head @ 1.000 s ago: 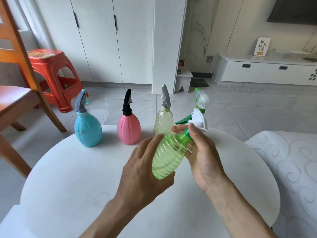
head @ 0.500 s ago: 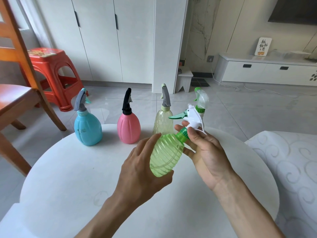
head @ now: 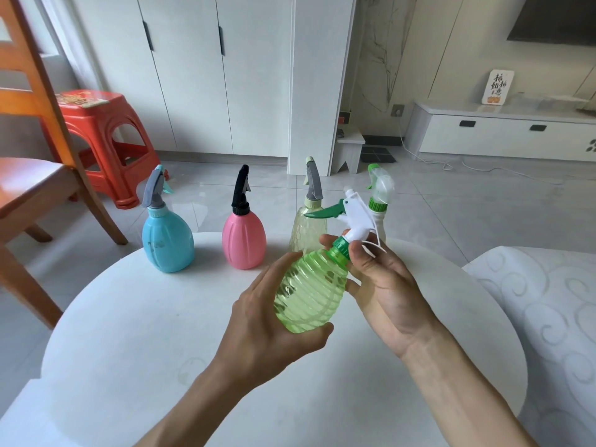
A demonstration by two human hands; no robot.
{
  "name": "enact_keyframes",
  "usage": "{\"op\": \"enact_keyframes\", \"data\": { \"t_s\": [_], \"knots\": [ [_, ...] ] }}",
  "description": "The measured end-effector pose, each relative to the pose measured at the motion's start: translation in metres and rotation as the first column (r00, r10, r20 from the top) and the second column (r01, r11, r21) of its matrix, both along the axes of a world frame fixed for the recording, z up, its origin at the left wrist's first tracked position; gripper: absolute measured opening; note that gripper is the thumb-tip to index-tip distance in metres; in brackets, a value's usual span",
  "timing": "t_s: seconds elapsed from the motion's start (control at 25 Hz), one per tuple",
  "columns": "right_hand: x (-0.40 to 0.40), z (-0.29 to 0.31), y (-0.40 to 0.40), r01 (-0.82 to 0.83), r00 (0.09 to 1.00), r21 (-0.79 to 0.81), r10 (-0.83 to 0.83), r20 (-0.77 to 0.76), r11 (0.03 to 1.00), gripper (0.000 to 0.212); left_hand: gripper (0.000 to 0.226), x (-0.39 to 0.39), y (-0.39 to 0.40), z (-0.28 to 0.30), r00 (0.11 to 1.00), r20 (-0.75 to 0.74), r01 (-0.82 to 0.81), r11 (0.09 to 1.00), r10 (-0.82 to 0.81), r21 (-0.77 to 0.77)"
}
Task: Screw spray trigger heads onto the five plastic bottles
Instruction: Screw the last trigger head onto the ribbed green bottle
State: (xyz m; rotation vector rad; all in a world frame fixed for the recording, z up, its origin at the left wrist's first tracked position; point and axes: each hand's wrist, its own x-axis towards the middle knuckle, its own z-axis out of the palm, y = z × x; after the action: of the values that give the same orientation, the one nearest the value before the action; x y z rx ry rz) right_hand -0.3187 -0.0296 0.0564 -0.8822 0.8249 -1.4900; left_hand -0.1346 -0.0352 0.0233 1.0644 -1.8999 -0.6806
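Observation:
A ribbed green bottle (head: 311, 291) is held tilted above the white round table (head: 129, 333). My left hand (head: 267, 321) grips its body from below. My right hand (head: 383, 285) pinches the green collar (head: 340, 246) at its neck, under a white trigger head (head: 354, 217) with a green lever pointing left. Along the table's far edge stand a blue bottle (head: 166, 241), a pink bottle (head: 243, 240), a pale yellow bottle (head: 306, 230) and a clear bottle (head: 379, 204), each with a trigger head on top.
A wooden chair (head: 29, 175) stands at the left with a red plastic stool (head: 103, 137) behind it. A white patterned cushion (head: 541, 301) lies at the right of the table. White cabinets and a low TV unit (head: 503, 133) line the far wall.
The trigger head has turned on the green bottle, its green lever swinging round to point left. The bottle has risen slightly and stands more upright.

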Motion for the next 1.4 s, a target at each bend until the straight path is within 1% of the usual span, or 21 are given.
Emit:
{"op": "enact_keyframes", "data": {
  "t_s": [0.08,0.12,0.2,0.28,0.32,0.4,0.48,0.6,0.68,0.76,0.8,0.84,0.92,1.0,1.2,1.28,1.4],
  "knots": [
    [-0.001,-0.002,-0.001,0.042,0.999,0.019,-0.041,-0.03,0.999,0.02,0.092,0.0,0.0,-0.001,1.0,0.028,-0.005,1.0,0.006,-0.021],
    [-0.001,-0.003,-0.001,0.06,0.998,0.034,-0.059,-0.035,0.998,0.025,0.093,-0.001,0.0,-0.001,0.999,0.048,-0.003,1.0,0.005,-0.03],
    [-0.002,-0.003,-0.002,0.093,0.996,0.068,-0.092,-0.019,0.993,0.043,0.095,-0.003,0.0,-0.001,0.996,0.086,-0.001,0.999,0.005,-0.047],
    [-0.002,-0.004,-0.003,0.122,0.993,0.08,-0.121,-0.011,0.989,0.052,0.095,-0.005,0.0,0.0,0.993,0.114,-0.013,0.997,0.021,-0.075],
    [-0.001,-0.006,-0.004,0.152,0.988,0.083,-0.15,-0.025,0.985,0.054,0.095,-0.006,0.0,0.0,0.992,0.125,-0.02,0.996,0.031,-0.085],
    [0.001,-0.009,-0.006,0.266,0.962,0.094,-0.259,-0.082,0.959,0.062,0.095,-0.007,0.001,0.0,0.987,0.154,-0.035,0.994,0.051,-0.105],
    [0.006,-0.014,-0.008,0.371,0.921,0.06,-0.359,-0.154,0.926,0.067,0.094,-0.007,0.002,-0.001,0.981,0.183,-0.043,0.993,0.064,-0.113],
    [0.009,-0.018,-0.009,0.414,0.87,-0.059,-0.414,-0.269,0.908,0.073,0.095,-0.007,0.003,-0.003,0.975,0.205,-0.057,0.992,0.08,-0.116],
    [0.008,-0.018,-0.009,0.41,0.847,-0.119,-0.426,-0.319,0.904,0.064,0.094,-0.007,0.002,-0.002,0.974,0.211,-0.064,0.992,0.087,-0.111],
    [0.006,-0.017,-0.008,0.39,0.837,-0.138,-0.413,-0.358,0.911,0.047,0.093,-0.006,0.001,-0.001,0.977,0.193,-0.076,0.992,0.095,-0.101],
    [0.004,-0.016,-0.007,0.367,0.848,-0.125,-0.386,-0.363,0.922,0.039,0.093,-0.006,0.001,0.0,0.979,0.183,-0.079,0.993,0.095,-0.093],
    [0.001,-0.014,-0.007,0.331,0.869,-0.109,-0.348,-0.351,0.937,0.036,0.093,-0.005,0.0,0.0,0.98,0.175,-0.079,0.993,0.092,-0.083],
    [-0.004,-0.01,-0.006,0.266,0.908,-0.101,-0.284,-0.307,0.959,0.038,0.093,-0.004,0.0,0.002,0.981,0.171,-0.076,0.994,0.089,-0.082],
    [-0.005,-0.007,-0.005,0.266,0.914,-0.126,-0.292,-0.282,0.956,0.038,0.093,-0.002,0.001,0.002,0.976,0.196,-0.078,0.991,0.099,-0.11],
    [0.006,-0.016,-0.004,0.344,0.85,-0.197,-0.394,-0.35,0.918,0.034,0.092,-0.005,0.001,0.0,0.932,0.301,-0.133,0.964,0.201,-0.232],
    [0.01,-0.018,-0.005,0.397,0.844,-0.179,-0.434,-0.315,0.9,0.039,0.091,-0.007,0.002,-0.001,0.905,0.346,-0.14,0.943,0.245,-0.302],
    [0.011,-0.016,-0.008,0.444,0.865,-0.082,-0.451,-0.219,0.892,0.054,0.093,-0.01,0.001,-0.003,0.894,0.361,-0.134,0.926,0.267,-0.353]
  ]
}}
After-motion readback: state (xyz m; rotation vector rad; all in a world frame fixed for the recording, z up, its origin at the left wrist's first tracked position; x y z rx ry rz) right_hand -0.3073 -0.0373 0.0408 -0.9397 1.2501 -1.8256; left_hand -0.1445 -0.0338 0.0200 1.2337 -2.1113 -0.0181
